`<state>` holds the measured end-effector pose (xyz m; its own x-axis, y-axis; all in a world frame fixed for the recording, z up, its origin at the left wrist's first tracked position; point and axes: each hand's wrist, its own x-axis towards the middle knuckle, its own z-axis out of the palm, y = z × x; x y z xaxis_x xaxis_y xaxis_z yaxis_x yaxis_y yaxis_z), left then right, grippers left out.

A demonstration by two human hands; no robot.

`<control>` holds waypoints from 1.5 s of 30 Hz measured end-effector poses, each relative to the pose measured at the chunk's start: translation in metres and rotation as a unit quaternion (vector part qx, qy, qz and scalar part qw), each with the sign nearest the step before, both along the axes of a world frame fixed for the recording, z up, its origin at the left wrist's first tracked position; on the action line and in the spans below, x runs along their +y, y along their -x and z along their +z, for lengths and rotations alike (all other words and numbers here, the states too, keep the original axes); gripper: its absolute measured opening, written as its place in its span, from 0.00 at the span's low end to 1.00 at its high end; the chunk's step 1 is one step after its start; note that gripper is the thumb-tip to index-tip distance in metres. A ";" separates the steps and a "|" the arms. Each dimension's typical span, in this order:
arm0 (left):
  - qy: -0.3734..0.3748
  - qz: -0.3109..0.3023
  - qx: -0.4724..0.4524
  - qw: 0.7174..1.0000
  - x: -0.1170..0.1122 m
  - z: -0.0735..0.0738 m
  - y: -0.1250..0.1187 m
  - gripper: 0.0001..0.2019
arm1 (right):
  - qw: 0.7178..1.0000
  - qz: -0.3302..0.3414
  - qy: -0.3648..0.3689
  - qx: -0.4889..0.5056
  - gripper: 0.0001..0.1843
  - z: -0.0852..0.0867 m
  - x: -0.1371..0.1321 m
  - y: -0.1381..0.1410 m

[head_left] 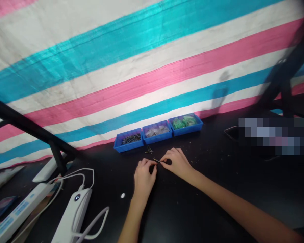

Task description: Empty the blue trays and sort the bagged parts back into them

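My left hand (143, 175) and my right hand (176, 162) rest on a black table (218, 189), fingertips pinched toward each other. Between them they hold a thin metal pin (157, 160). A few loose pins (149, 150) lie just beyond the hands. Behind those stand three small blue trays in a row: the left tray (128, 145) holds dark metal pins, the middle tray (157, 137) holds clear grey pieces, the right tray (186, 128) holds green pieces.
A striped pink, cyan and white sheet (142, 67) hangs behind the trays. White power strips (17, 212) and a white power bank (73, 216) with cables lie at the left. Black frame bars (27, 128) cross the left; a dark phone (231, 132) lies at the right.
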<state>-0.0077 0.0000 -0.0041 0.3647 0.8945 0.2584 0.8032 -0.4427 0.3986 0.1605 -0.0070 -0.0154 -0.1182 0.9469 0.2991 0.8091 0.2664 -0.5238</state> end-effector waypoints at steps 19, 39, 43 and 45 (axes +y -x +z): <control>0.018 0.053 -0.014 0.998 0.001 -0.001 0.005 0.13 | 1.000 0.003 -0.027 -0.011 0.06 -0.003 0.003 -0.012; 0.200 0.037 -0.478 0.855 -0.002 0.019 -0.003 0.05 | 0.925 0.088 0.075 0.362 0.08 0.019 -0.006 0.006; 0.214 0.024 -0.517 0.828 -0.003 0.022 -0.004 0.03 | 0.928 0.091 0.063 0.355 0.07 0.023 -0.010 0.010; 0.217 0.023 -0.522 0.825 -0.003 0.023 -0.004 0.03 | 0.936 0.082 0.053 0.337 0.06 0.025 -0.012 0.013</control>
<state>-0.0039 -0.0032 0.0190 0.1095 0.9920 0.0625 -0.0660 -0.0555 0.9963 0.1477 -0.0189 0.0096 -0.0824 0.9614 0.2626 0.2376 0.2749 -0.9317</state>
